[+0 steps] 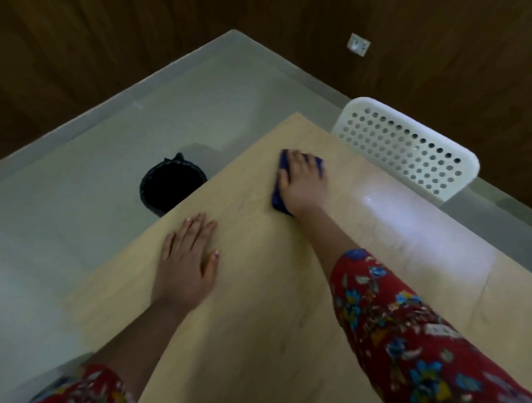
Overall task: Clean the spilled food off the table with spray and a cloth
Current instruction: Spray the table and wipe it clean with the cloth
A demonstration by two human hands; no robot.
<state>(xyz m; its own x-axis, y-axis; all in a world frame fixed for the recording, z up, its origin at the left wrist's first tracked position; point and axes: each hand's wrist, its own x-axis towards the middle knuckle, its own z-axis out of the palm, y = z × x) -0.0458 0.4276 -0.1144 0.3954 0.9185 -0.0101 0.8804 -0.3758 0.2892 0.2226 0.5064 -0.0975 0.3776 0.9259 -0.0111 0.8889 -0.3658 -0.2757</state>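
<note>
Two grips on the bench (253, 322), both bare hands. Right grip (302, 181): fingers spread and fairly straight, palm pressing flat on the blue cloth (277, 198). The cloth lies toward the bench's far end, mostly hidden under the hand, edges showing. Left grip (189, 259): fingers straight and together, flat on bare bench near its left edge, holding nothing. Red floral sleeves (420, 345) on both arms. Pale glare patch (395, 207) right of the cloth. Black bin (171, 186) on the grey floor (77, 162), dark-lined, partly cut off by the bench edge; contents too dark to tell. White perforated chair (413, 150) at the far side. Wall socket (358, 44) blurred, no writing legible.
</note>
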